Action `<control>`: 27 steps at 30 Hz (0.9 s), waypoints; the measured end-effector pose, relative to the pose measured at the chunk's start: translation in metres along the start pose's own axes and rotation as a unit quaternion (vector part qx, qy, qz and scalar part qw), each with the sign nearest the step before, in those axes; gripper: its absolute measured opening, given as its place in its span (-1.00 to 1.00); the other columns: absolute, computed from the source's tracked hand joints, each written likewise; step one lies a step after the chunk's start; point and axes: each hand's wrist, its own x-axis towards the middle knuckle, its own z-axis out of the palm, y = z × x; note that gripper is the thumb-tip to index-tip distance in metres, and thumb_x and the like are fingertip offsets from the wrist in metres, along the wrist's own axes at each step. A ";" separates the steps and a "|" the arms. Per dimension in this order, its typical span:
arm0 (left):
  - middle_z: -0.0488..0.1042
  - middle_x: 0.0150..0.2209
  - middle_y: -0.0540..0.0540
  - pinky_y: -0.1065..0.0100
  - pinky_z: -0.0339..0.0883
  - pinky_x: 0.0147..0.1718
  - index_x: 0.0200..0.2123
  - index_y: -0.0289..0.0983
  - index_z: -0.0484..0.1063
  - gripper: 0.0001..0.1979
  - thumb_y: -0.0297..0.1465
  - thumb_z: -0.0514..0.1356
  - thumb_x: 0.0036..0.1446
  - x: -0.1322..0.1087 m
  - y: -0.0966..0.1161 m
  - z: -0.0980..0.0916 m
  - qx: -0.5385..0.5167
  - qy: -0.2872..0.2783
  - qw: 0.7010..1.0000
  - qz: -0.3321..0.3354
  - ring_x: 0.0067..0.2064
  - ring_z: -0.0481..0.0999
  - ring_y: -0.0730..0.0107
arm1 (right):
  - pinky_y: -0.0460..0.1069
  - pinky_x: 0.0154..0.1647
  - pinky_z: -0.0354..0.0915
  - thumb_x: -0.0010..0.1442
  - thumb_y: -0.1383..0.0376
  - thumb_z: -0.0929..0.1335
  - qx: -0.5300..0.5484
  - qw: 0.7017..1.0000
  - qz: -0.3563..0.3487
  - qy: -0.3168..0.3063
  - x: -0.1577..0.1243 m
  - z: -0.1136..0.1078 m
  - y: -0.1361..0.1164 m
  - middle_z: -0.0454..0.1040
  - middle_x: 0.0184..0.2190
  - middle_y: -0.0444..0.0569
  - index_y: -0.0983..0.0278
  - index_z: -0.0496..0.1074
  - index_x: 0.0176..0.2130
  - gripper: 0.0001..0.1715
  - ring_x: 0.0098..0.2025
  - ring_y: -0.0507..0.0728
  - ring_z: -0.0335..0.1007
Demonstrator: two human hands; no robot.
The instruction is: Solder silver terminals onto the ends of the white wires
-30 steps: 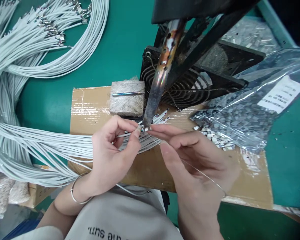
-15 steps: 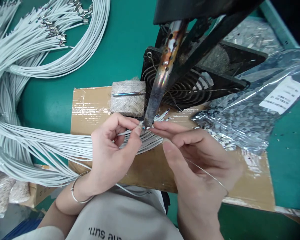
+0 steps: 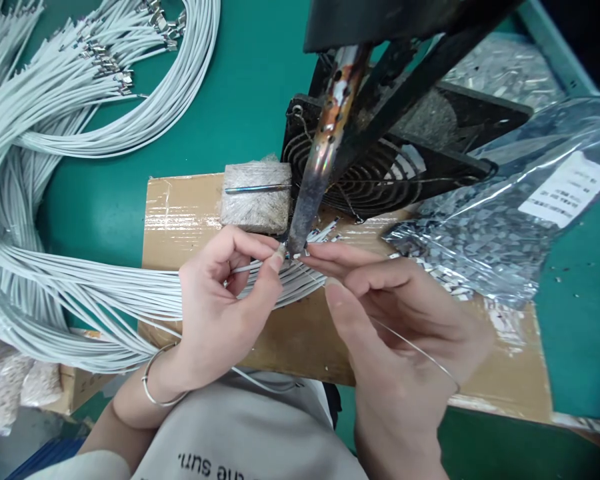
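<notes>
My left hand pinches the end of a white wire between thumb and forefinger, right at the tip of a fixed soldering iron. My right hand is closed too: its fingertips hold a small metal piece against the iron's tip, and a thin solder wire runs across its palm. Both hands meet over a taped cardboard pad. A bundle of white wires lies under my left hand and fans out to the left.
A black fan with a wire grille sits behind the iron. A cleaning pad with a metal pin lies on the cardboard. A clear bag of small metal pieces is at the right. More coiled white wires fill the upper left of the green table.
Hardly anything has changed: both hands have crept slightly up toward the iron's tip and kept their grips.
</notes>
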 end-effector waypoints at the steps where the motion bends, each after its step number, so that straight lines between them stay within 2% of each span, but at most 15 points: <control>1: 0.67 -0.28 -0.06 0.45 0.39 -0.40 -0.38 -0.23 0.54 -0.85 -0.57 0.35 0.20 0.000 0.000 0.000 0.001 0.000 1.000 0.000 -0.24 0.60 0.39 | 0.01 0.08 0.64 0.29 0.51 0.46 0.000 1.000 0.000 0.000 0.000 0.000 0.000 0.72 -0.07 -0.07 0.20 0.52 -0.31 -0.78 -0.08 0.11 0.72; 10: 0.68 -0.27 -0.11 0.42 0.33 -0.51 -0.40 -0.23 0.53 -0.86 -0.54 0.36 0.17 0.000 0.002 0.001 0.023 0.006 1.000 -0.005 -0.29 0.59 0.35 | 0.07 0.02 0.67 0.29 0.50 0.46 -0.012 1.000 0.009 0.002 0.000 0.000 -0.001 0.72 -0.08 -0.06 0.17 0.53 -0.31 -0.77 -0.10 0.14 0.73; 18: 0.68 -0.27 -0.09 0.43 0.34 -0.47 -0.39 -0.23 0.54 -0.85 -0.56 0.35 0.18 0.001 0.001 -0.001 0.010 -0.003 1.000 -0.004 -0.26 0.59 0.37 | 0.04 0.07 0.64 0.30 0.50 0.45 -0.002 1.000 0.009 -0.009 0.000 0.000 0.000 0.72 -0.06 -0.08 0.17 0.53 -0.30 -0.77 -0.07 0.12 0.72; 27: 0.66 -0.28 -0.11 0.42 0.33 -0.51 -0.40 -0.23 0.54 -0.86 -0.55 0.37 0.16 0.001 -0.001 -0.001 0.031 0.000 0.999 -0.006 -0.28 0.58 0.34 | 0.05 0.06 0.63 0.29 0.50 0.45 0.004 1.000 0.017 -0.008 -0.001 -0.001 0.003 0.72 -0.07 -0.07 0.17 0.53 -0.29 -0.77 -0.06 0.13 0.70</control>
